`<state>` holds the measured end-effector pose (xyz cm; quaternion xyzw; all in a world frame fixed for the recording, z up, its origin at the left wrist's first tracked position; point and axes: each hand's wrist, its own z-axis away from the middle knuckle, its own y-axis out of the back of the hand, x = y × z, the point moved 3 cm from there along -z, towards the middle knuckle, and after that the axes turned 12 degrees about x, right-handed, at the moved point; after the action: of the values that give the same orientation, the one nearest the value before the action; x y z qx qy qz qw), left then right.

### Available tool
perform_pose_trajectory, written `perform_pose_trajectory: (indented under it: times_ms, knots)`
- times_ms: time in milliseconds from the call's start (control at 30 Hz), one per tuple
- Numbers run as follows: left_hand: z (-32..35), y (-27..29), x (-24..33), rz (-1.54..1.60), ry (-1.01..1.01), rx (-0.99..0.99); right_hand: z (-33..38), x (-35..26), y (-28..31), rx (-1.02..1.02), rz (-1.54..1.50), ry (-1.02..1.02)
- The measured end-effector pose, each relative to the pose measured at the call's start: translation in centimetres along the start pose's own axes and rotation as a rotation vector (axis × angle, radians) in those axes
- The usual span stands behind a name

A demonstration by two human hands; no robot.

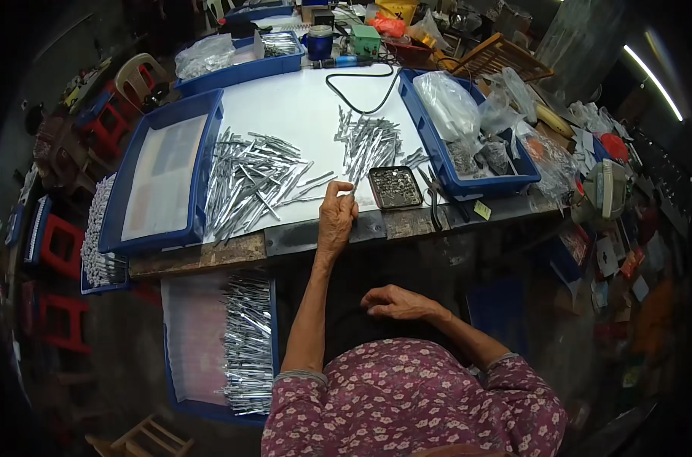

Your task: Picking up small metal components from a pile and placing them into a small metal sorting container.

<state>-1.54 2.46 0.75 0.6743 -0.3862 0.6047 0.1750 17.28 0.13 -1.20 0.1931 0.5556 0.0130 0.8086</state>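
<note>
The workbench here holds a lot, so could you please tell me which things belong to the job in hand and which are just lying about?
In use:
left hand pinching a metal piece
big pile of metal pieces
smaller pile
small dark tray

Lying about:
right hand, resting in the lap
pliers
black cable
plastic bags

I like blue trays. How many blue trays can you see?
5: one left on the table, one right with bags, one at the back, one below the table with metal rods, one small at far left. More may be hidden.
</note>
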Motion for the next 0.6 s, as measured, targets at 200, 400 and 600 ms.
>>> perform_pose_trajectory:
  times_ms: [200, 400, 600]
  knots:
    - [0.4, -0.3, 1.6, 0.051, 0.050, 0.036, -0.3, -3.6, 1.9, 0.011, -0.145, 0.080]
    - [0.0, -0.3, 1.4, 0.075, 0.073, 0.040, -1.3, -5.9, 4.7, 0.075, -0.205, 0.108]
    - [0.0, -0.4, 1.4, 0.135, 0.151, 0.082, -2.2, -6.7, 7.9, 0.227, -0.297, 0.123]
